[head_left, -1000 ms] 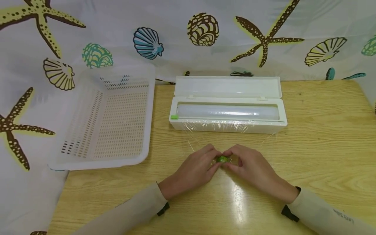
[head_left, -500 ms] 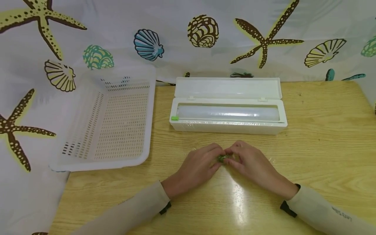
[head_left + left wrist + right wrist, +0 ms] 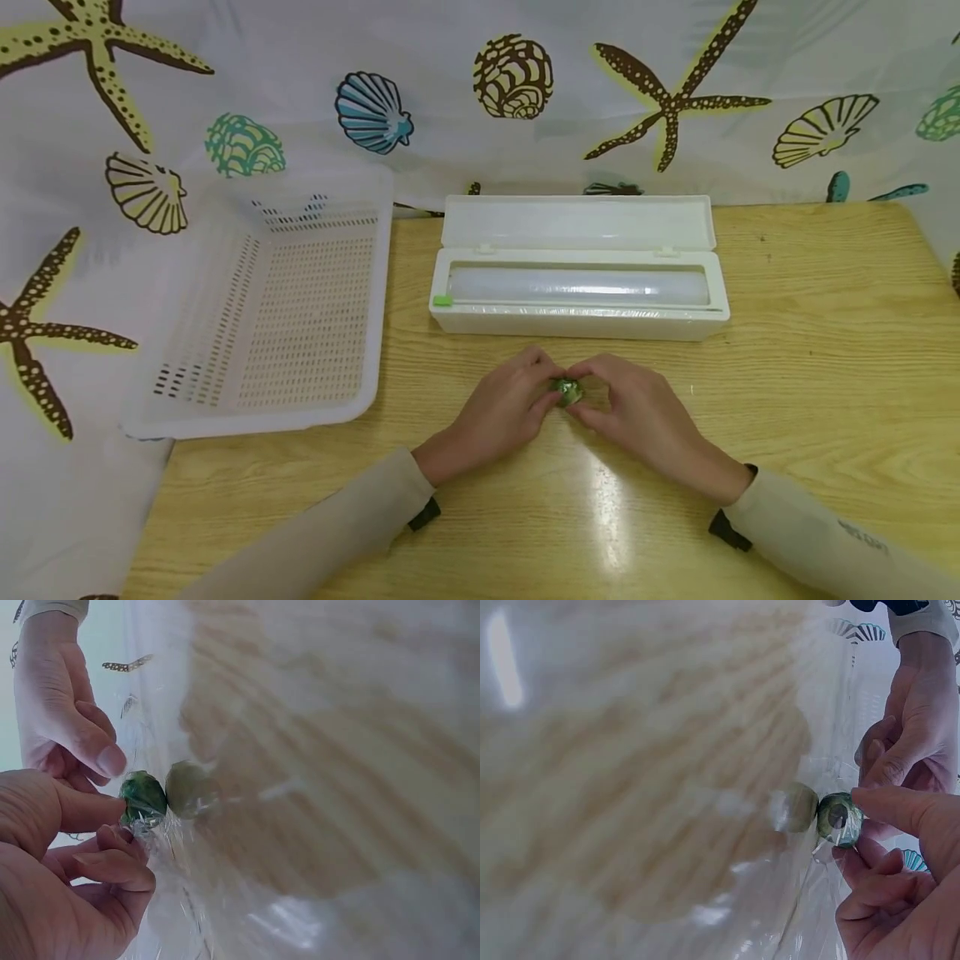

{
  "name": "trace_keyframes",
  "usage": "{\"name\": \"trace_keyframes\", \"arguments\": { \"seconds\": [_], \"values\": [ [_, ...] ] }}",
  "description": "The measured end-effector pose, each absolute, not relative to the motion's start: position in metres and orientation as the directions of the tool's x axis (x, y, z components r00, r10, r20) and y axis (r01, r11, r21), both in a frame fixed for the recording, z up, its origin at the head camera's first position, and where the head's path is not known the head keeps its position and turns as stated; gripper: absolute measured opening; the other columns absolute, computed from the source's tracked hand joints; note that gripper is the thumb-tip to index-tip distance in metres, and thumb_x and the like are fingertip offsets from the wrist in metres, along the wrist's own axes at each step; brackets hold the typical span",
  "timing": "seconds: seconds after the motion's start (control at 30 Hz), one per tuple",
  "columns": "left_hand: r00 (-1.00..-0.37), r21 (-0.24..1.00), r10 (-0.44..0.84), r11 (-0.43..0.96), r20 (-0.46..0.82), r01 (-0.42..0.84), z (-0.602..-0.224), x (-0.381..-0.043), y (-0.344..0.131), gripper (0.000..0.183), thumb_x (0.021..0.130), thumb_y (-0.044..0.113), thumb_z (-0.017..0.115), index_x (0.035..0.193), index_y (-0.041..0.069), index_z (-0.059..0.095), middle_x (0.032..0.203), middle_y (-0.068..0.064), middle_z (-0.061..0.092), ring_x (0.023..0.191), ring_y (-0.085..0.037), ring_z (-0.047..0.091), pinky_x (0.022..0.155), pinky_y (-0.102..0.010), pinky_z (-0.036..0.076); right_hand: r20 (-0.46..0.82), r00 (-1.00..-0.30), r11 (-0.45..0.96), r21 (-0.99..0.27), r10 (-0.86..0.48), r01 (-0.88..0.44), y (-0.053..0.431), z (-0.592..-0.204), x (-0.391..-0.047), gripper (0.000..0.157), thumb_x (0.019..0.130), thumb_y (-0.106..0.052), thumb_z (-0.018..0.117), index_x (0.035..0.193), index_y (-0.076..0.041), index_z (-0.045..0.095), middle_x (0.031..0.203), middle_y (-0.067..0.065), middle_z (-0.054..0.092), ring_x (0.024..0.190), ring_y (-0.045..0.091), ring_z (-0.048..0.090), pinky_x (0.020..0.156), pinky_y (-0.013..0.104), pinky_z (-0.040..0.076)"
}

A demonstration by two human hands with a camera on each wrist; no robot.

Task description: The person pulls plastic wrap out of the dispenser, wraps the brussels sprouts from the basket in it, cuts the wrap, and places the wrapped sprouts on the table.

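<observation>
A small round green fruit, lime-like (image 3: 569, 392), sits on the table between both hands, with shiny clear plastic wrap about it. My left hand (image 3: 498, 408) pinches its left side with thumb and forefinger. From the right, my right hand (image 3: 641, 408) grips it in the same way. Up close in the left wrist view, crinkled wrap (image 3: 150, 832) bunches under the green fruit (image 3: 142, 793). A dark round spot marks the fruit (image 3: 840, 817) in the right wrist view, and its reflection shows on the glossy tabletop.
Behind the hands stands a white plastic-wrap dispenser (image 3: 577, 325), lid up, a roll of film (image 3: 577, 285) inside and a green slider (image 3: 442, 301) at its left front. A white perforated basket (image 3: 372, 333) is at the left. Shell-patterned cloth (image 3: 450, 50) hangs at the table's back.
The loose film in front of the dispenser has been drawn in around the fruit. Both hands have shifted slightly toward the dispenser, still holding the fruit between them.
</observation>
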State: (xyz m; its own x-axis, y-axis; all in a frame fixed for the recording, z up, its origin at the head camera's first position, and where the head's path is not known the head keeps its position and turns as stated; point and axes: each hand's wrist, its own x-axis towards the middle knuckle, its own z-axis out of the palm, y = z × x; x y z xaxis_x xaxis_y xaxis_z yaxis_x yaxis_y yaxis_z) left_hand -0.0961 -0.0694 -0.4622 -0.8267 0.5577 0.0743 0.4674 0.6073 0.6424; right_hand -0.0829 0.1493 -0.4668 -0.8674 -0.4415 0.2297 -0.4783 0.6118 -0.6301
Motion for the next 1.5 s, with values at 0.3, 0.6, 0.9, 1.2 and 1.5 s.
{"name": "trace_keyframes", "arguments": {
  "seconds": [0.3, 0.6, 0.9, 1.2, 1.5],
  "values": [
    [-0.851, 0.674, 0.523, 0.612, 0.049, 0.414, -0.460, -0.095, -0.066, 0.027, 0.103, 0.003, 0.077, 0.128, -0.005, 0.071, 0.119, -0.013, 0.071, 0.102, -0.024, 0.067, 0.086, -0.036, 0.059, 0.222, -0.843, 0.628, -0.582, -0.489, -0.518, 0.148, -0.473, -0.095, 0.041, 0.085, -0.012, 0.097, 0.120, -0.007, 0.077, 0.119, 0.005, 0.078, 0.101, 0.023, 0.076, 0.080, 0.038, 0.063],
    [-0.872, 0.684, 0.471, 0.592, 0.137, 0.427, -0.457, -0.093, -0.080, 0.019, 0.107, 0.006, 0.070, 0.124, 0.001, 0.073, 0.118, -0.009, 0.072, 0.076, -0.012, 0.058, 0.066, -0.028, 0.053, 0.191, -0.848, 0.678, -0.525, -0.495, -0.514, 0.148, -0.468, -0.099, 0.035, 0.088, -0.012, 0.094, 0.121, -0.007, 0.083, 0.106, 0.003, 0.067, 0.070, 0.009, 0.050, 0.054, 0.025, 0.044],
    [-0.906, 0.765, 0.048, 0.519, 0.420, 0.382, -0.445, -0.105, -0.131, 0.031, 0.099, 0.002, 0.072, 0.129, -0.002, 0.066, 0.108, -0.018, 0.049, 0.091, -0.035, 0.049, 0.074, -0.033, 0.040, 0.142, -0.843, 0.698, -0.499, -0.519, -0.513, 0.148, -0.465, -0.100, 0.039, 0.090, -0.010, 0.091, 0.125, 0.000, 0.078, 0.108, 0.005, 0.065, 0.072, 0.010, 0.052, 0.056, 0.025, 0.047],
    [-0.963, 0.789, 0.012, 0.571, 0.269, 0.227, -0.448, -0.112, -0.138, 0.065, 0.103, 0.022, 0.074, 0.158, 0.002, 0.046, 0.149, -0.021, 0.037, 0.140, -0.036, 0.038, 0.114, -0.057, 0.038, 0.195, -0.827, 0.682, -0.484, -0.527, -0.548, 0.148, -0.464, -0.094, 0.050, 0.091, -0.011, 0.091, 0.135, 0.000, 0.069, 0.118, 0.009, 0.066, 0.076, 0.014, 0.058, 0.056, 0.026, 0.049],
    [-0.987, 0.849, -0.051, 0.519, 0.151, 0.102, -0.460, -0.126, -0.141, 0.066, 0.103, 0.035, 0.078, 0.157, 0.009, 0.052, 0.149, -0.014, 0.047, 0.116, -0.033, 0.052, 0.096, -0.048, 0.049, 0.289, -0.801, 0.644, -0.480, -0.525, -0.596, 0.150, -0.464, -0.091, 0.046, 0.092, -0.011, 0.089, 0.132, 0.000, 0.070, 0.113, 0.008, 0.066, 0.072, 0.011, 0.052, 0.053, 0.024, 0.045]
  ]
}}
